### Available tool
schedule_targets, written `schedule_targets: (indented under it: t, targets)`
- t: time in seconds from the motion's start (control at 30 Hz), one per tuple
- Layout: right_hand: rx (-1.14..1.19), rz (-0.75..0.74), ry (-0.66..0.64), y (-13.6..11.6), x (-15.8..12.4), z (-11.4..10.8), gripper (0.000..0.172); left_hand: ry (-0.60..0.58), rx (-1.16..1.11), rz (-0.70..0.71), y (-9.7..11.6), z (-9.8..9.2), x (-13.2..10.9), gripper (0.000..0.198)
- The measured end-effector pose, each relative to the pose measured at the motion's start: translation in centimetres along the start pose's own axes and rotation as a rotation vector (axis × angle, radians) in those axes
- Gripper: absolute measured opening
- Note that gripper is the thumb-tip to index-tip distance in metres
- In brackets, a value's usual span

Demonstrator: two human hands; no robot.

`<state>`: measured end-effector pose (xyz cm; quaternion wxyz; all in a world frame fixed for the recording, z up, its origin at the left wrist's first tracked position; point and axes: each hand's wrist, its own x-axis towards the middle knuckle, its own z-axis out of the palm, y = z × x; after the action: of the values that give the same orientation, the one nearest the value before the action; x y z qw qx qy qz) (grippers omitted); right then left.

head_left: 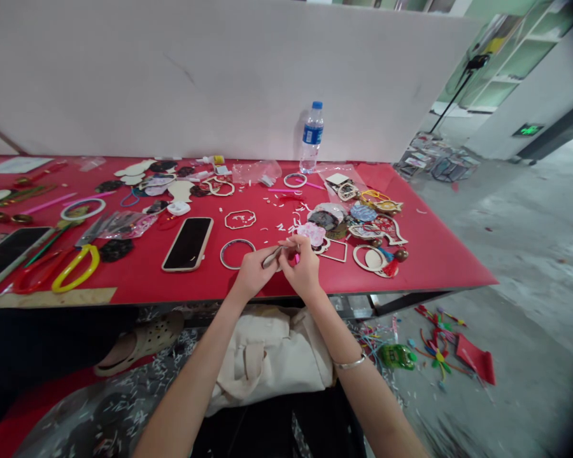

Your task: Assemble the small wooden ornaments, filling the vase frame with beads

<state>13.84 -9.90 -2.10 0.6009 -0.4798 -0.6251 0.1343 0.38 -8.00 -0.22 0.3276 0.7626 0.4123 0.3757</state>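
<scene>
Both of my hands meet over the front edge of the red table (424, 254). My left hand (253, 272) is closed on a small metal tool (272, 257), like tweezers or a blade. My right hand (304, 267) pinches a small piece with a pink bit showing; I cannot make out what it is. A metal ring (237, 253) lies just left of my hands. A pink flowered craft piece (311, 233) lies just beyond them. A bracelet sits on my right wrist.
A phone (188, 243) lies left of the ring, a second phone (7, 253) at far left. Wooden cut-outs, rings, tassels and white scraps litter the table. A water bottle (311, 137) stands at the back. A cream bag (267, 359) rests on my lap.
</scene>
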Motion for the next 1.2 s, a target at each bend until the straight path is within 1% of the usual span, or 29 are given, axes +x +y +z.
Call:
schedule_targets:
  t: [0.2, 0.4, 0.57, 0.7, 0.83, 0.93, 1.0, 1.07, 1.2]
  targets:
    - [-0.053, -0.009, 0.027, -0.2, -0.1, 0.0, 0.021, -0.005, -0.04, -0.029, -0.3, -0.1, 0.0, 0.03]
    - [-0.104, -0.013, 0.05, -0.5, 0.0, -0.1, 0.01, 0.024, -0.044, -0.059, -0.5, -0.1, 0.1, 0.033]
    - [-0.097, -0.014, 0.022, -0.4, 0.0, -0.2, 0.012, 0.032, -0.029, -0.081, -0.4, -0.1, 0.0, 0.032]
    - [-0.077, -0.011, 0.039, -0.2, -0.1, -0.1, 0.011, 0.041, -0.056, -0.087, -0.5, 0.0, 0.1, 0.032]
    - [-0.076, 0.095, 0.108, -0.1, -0.1, -0.1, 0.009, 0.084, -0.086, -0.131, -0.7, 0.0, 0.3, 0.035]
    - [-0.094, 0.195, 0.214, -0.1, 0.2, -0.3, 0.009, 0.12, -0.115, -0.159, -0.8, -0.2, 0.3, 0.037]
    - [-0.093, 0.233, 0.261, -0.1, 0.5, -0.5, 0.009, 0.134, -0.151, -0.155, -0.8, -0.4, 0.3, 0.036]
    - [-0.086, 0.247, 0.249, 0.0, 0.8, -0.5, 0.011, 0.168, -0.202, -0.153, -1.0, -0.4, 0.3, 0.038]
    - [-0.116, 0.284, 0.155, 0.4, 1.1, -0.4, 0.012, 0.248, -0.367, -0.161, -1.7, -0.2, 0.3, 0.045]
